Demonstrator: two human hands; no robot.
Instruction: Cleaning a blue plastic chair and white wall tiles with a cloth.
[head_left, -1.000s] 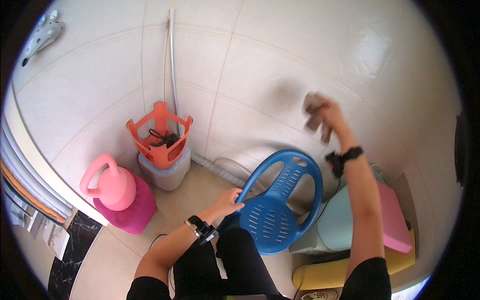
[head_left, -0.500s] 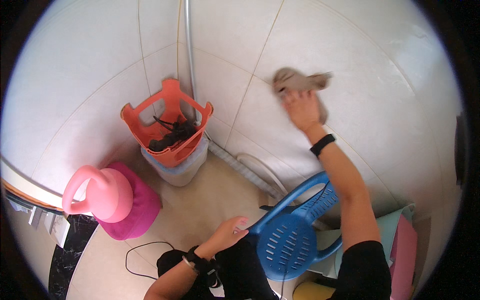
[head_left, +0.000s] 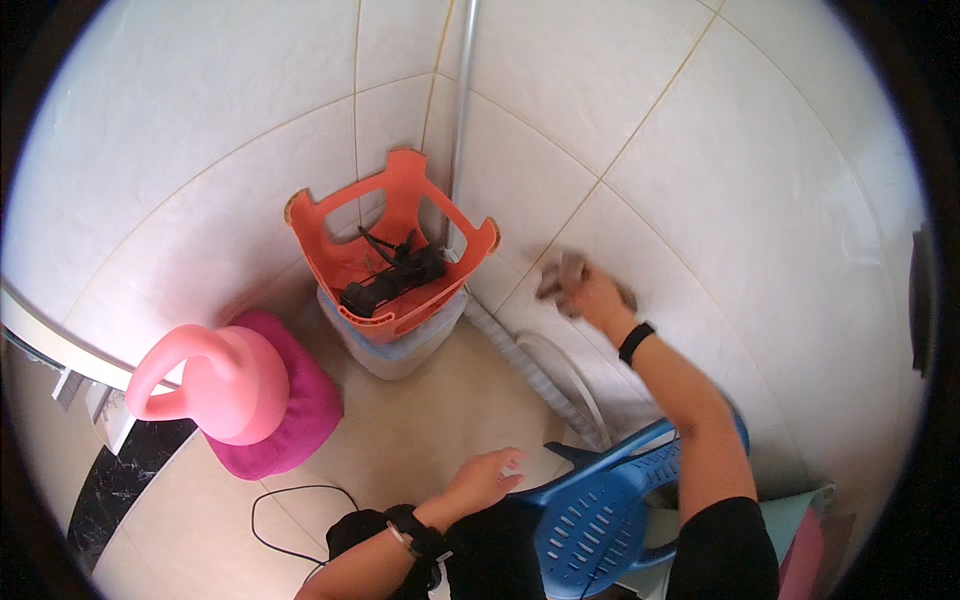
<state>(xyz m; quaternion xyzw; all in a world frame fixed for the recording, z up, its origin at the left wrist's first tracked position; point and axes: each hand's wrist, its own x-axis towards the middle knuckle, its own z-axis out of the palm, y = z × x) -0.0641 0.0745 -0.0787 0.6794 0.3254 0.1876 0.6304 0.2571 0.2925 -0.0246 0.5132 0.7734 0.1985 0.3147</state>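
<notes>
Apparently, the right hand (head_left: 600,302) is clamped on the brown cloth (head_left: 566,272), bunched beneath it near the wall (head_left: 720,190). A wide leftward sweep could knock the upturned orange stool (head_left: 404,190) to its left. The left hand (head_left: 480,482), loosely uncurled, holds nothing.

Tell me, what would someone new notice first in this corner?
Probably the pink vessel with its big looped handle, sitting on a magenta base at the left. Next comes the orange plastic frame near the middle, with a dark object inside and a pale bin beneath it. Further right, the person's right hand holds a greyish cloth, somewhat blurred, at the tiled wall, with a blue chair lower in the view.
</notes>
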